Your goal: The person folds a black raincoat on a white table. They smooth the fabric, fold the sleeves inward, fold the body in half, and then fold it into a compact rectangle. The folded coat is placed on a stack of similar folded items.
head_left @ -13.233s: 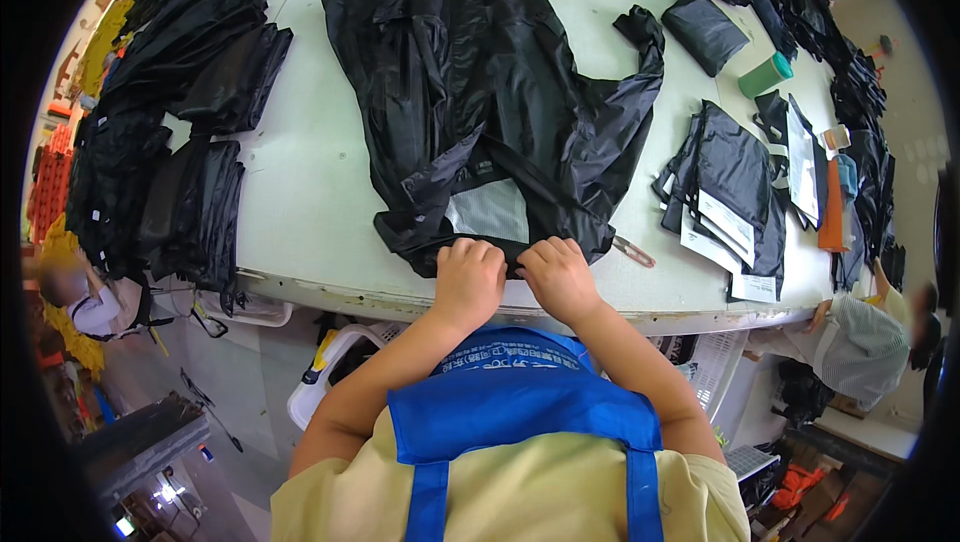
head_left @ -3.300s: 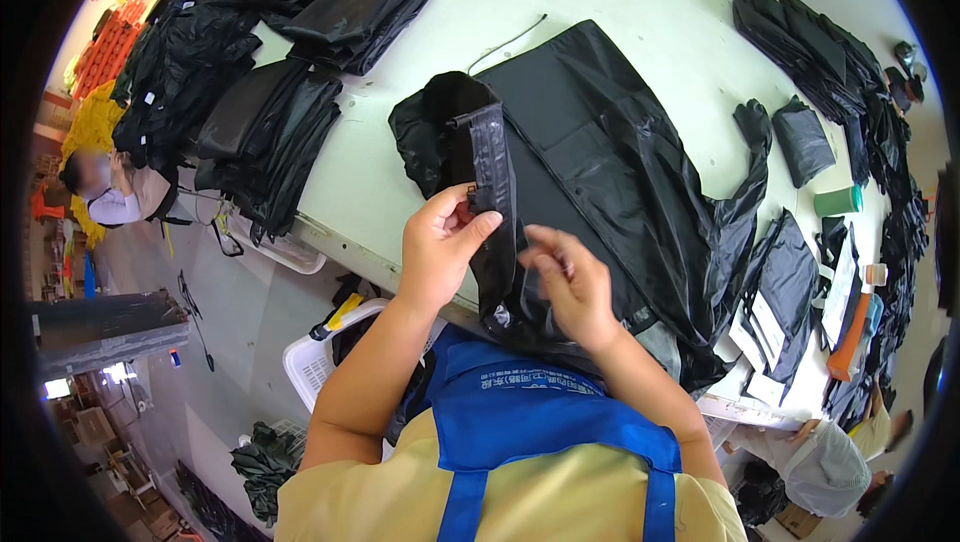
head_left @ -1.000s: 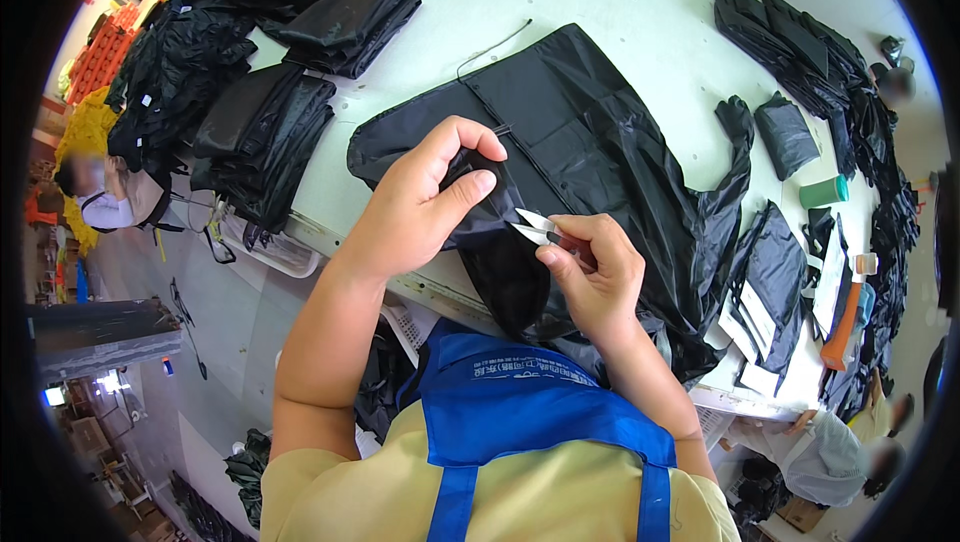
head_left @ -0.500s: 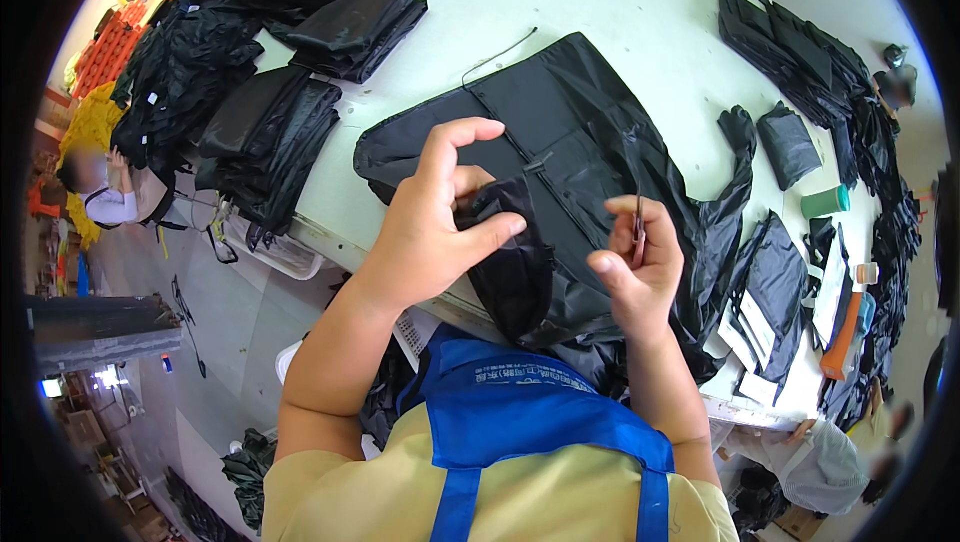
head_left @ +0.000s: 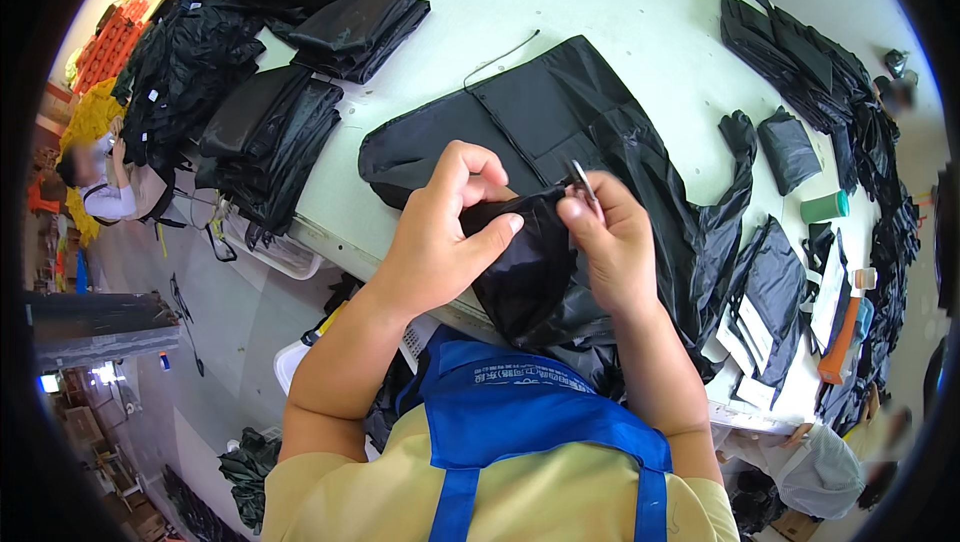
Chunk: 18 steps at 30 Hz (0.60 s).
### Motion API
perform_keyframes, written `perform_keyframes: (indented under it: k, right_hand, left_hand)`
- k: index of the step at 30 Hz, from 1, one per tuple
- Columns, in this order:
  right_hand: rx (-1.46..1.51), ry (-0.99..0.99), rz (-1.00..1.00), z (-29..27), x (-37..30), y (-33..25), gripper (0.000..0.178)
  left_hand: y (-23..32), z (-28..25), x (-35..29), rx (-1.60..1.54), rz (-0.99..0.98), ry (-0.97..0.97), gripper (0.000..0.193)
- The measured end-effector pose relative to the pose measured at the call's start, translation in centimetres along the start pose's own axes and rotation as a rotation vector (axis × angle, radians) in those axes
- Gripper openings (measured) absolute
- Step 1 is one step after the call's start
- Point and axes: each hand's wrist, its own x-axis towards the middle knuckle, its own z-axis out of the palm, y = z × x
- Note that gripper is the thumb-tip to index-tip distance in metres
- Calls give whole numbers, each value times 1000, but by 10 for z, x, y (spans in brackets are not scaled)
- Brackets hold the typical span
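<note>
The black garment (head_left: 600, 152) lies spread over the near edge of the pale desk (head_left: 620, 2), one end bunched up and lifted between both hands. The left hand (head_left: 440, 242) has its grip closed on that bunched fold, thumb pressed across the top. The right hand (head_left: 615, 242) pinches small metal snips (head_left: 580, 180) between fingertips and thumb, held right at the fabric; whether the blades are touching cloth I cannot tell.

Stacks of folded black pieces (head_left: 270, 132) crowd the left side of the desk, and more dark bundles (head_left: 800, 52) run along the right edge, beside a green roll (head_left: 825, 207) and an orange tool (head_left: 842, 337). A loose cord (head_left: 500, 50) lies above the garment.

Half a second ago the right hand sat lower and further right, apart from the left; it has since come up to meet the fold.
</note>
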Motion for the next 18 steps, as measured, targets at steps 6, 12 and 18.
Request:
perform_keyframes:
  k: [6, 12, 18]
  right_hand:
    - [-692, -47, -542, -24, -7, -26, 33]
    - [-768, -91, -516, -33, 0, -36, 29]
    - [-669, -151, -404, -34, 1, -40, 30]
  left_hand:
    - [0, -3, 1, 32, -10, -47, 24]
    - [4, 0, 2, -10, -43, -101, 25]
    - [9, -2, 2, -80, -102, -157, 24]
